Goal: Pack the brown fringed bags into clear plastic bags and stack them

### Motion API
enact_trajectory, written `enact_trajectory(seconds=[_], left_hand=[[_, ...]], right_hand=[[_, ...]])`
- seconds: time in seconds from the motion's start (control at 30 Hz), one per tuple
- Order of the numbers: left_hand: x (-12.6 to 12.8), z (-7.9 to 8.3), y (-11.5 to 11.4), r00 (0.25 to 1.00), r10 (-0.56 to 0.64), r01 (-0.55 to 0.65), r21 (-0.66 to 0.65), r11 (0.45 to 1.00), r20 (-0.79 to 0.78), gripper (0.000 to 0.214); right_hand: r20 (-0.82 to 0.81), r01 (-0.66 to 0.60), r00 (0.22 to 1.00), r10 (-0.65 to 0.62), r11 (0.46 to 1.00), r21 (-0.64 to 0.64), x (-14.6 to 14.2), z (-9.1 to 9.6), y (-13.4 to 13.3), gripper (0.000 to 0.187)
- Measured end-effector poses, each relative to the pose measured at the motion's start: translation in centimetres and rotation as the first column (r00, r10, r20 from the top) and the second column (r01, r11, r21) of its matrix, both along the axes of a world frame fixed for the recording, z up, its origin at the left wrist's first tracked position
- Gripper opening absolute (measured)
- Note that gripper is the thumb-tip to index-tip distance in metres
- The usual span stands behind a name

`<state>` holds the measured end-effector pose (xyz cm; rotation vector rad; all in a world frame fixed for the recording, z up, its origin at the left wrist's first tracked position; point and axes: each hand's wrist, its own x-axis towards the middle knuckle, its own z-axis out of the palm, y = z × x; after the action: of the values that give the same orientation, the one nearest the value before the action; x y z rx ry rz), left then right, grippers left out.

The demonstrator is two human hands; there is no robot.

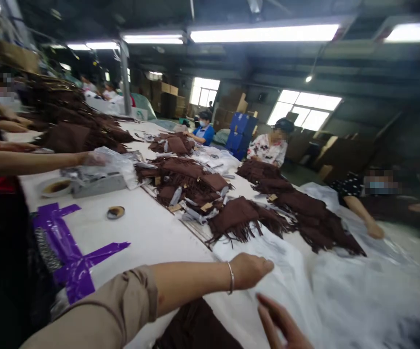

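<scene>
My left hand, with a silver bangle at the wrist, reaches across the table. Its fingers are closed in a pinch at a whitish plastic bag in a pile of bags; the fingertips are partly hidden. Lower down, my right hand is slightly blurred, its fingers stretched out and apart over the plastic. Below my left forearm lies a folded dark brown cloth, cut off by the bottom edge. Just beyond my left hand, a brown fringed scarf rests near the bags.
More brown fringed scarves with tags lie in heaps along the white table. Left of me are purple tape, a tape roll and a grey box. A co-worker's arm reaches in there; other people work across the table.
</scene>
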<state>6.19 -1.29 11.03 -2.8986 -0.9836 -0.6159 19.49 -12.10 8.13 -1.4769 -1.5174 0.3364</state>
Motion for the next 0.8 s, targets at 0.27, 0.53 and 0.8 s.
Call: enact_trajectory(seconds=[0.27,0.53,0.8], left_hand=[[-0.9,1.3,-3.0,0.979,-0.090,0.092,-0.001,0.996,-0.185,0.022],[-10.1,-0.2,-2.8,0.900,0.432,-0.404,-0.267,0.875,0.054,0.034],[-6.0,-5.6,-3.9,0.688,0.656,0.098,-0.935,0.340,0.311,0.042]], right_hand=[[0.697,-0.025,0.711,0.087,0.995,-0.099,2.9,2.1,1.8,0.020],[0.372,0.510,0.793,-0.483,0.860,0.030,7.9,-2.1,-6.7,0.033],[-0.718,0.470,0.500,-0.484,0.848,-0.244,9.6,-7.9,-7.2,0.060]])
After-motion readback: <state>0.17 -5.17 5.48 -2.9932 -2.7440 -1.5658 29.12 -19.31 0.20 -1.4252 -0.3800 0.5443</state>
